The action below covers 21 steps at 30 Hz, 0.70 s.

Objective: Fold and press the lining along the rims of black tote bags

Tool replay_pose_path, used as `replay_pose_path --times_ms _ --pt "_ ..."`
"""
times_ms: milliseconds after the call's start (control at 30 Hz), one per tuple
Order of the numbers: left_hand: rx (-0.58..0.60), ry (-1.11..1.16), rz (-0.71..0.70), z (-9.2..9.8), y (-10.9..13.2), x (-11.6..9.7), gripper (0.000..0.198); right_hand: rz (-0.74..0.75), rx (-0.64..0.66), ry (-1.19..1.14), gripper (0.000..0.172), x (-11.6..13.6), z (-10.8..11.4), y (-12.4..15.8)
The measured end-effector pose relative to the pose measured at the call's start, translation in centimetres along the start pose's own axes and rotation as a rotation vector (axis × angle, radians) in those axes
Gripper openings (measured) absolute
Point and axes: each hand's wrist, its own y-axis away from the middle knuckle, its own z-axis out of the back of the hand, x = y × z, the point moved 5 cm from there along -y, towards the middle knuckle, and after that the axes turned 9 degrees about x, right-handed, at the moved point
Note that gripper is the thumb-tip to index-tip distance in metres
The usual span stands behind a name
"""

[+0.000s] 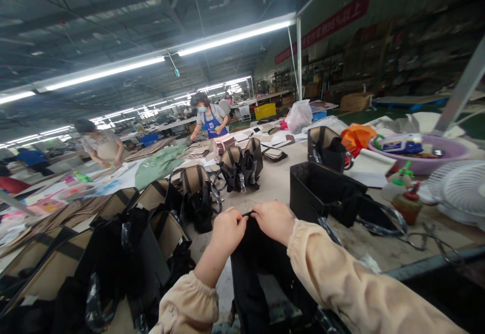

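Both of my hands pinch the top edge of a black bag (250,278) close in front of me. My left hand (228,229) is closed on the rim, thumb and fingers pressed together. Right beside it, my right hand (273,221) grips the same edge from the other side. The bag hangs down towards the table's front edge, and its lower part runs out of view between my sleeves. Just beyond my right hand stands an open black box-shaped bag (308,187) with a plastic-wrapped handle.
Several black bags with tan insides (159,233) crowd the left. Two more bags (240,164) stand ahead. At the right are scissors (435,243), a white fan (460,187), bottles (407,205) and a purple basin (450,147). Two people (210,116) work across the table.
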Motion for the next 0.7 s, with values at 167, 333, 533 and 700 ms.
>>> replay_pose_path --times_ms 167,333,533,700 --pt "0.018 0.038 0.025 0.4 0.5 0.4 0.019 -0.035 0.009 0.018 0.027 0.2 -0.1 -0.4" --pt "0.001 0.050 0.012 0.9 1.3 0.9 0.011 -0.023 -0.001 0.015 0.026 0.4 0.0 -0.3" --pt "-0.002 0.077 -0.026 1.0 1.3 0.4 0.007 -0.031 -0.010 0.014 0.026 0.4 0.2 -0.2" --pt "-0.008 0.066 0.026 1.0 1.2 0.5 0.010 -0.024 -0.001 0.012 0.025 0.5 0.3 -0.2"
